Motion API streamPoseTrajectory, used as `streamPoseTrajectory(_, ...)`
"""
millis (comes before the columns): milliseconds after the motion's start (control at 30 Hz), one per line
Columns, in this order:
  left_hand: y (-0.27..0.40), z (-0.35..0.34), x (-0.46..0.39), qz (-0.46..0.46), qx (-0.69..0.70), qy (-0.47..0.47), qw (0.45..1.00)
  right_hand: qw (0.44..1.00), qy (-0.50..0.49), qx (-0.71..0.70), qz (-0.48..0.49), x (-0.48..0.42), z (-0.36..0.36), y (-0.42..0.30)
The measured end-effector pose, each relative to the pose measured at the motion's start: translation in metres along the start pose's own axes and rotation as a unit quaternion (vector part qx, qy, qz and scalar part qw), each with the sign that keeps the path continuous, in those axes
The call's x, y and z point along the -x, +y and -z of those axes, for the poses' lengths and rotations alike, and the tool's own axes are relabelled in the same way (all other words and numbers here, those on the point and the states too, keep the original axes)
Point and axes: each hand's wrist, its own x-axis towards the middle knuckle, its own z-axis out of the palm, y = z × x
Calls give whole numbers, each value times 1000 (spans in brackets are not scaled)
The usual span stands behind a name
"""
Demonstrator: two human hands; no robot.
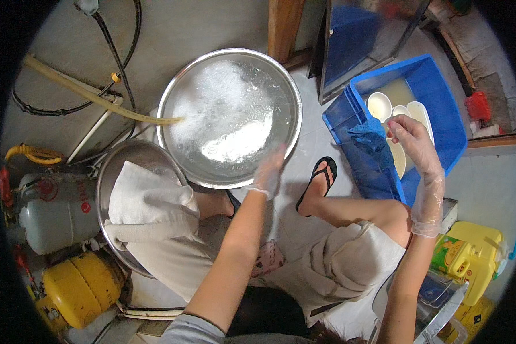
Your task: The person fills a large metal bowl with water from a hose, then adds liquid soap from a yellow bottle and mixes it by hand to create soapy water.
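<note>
A wide round metal basin [185, 86] on the floor holds water with suds, and a yellowish hose [124, 112] runs into it. My left hand [268, 170], in a clear plastic glove, is over the basin's near right rim; it is blurred, and whether it holds anything does not show. My right hand [408, 135], gloved too, is raised over a blue plastic crate [451, 124] with bent fingers. A blue cloth [370, 135] hangs over the crate's near left edge beside those fingertips. Inside the crate, a white bowl [379, 106] and several other white dishes lie in cloudy water.
A second metal basin [105, 172] stands at my left knee. Grey [53, 215] and yellow [81, 288] gas cylinders stand at the left. Yellow plastic jugs [477, 258] are at the right. Black hoses hang along the wall. A dark framed glass panel [352, 47] stands behind the crate.
</note>
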Motion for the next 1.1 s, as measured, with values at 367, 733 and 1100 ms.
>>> streamPoseTrajectory(367, -22, 29, 13, 92, -205, -31, 974, 1000, 9, 2, -21, 4, 3, 7)
streamPoseTrajectory(733, -63, 61, 32, 126, -370, 158, 907, 999, -5, -42, -17, -1, -5, 11)
streamPoseTrajectory(1100, -45, 51, 31, 127, -344, 221, 904, 979, 84, 185, -12, -17, -32, 141)
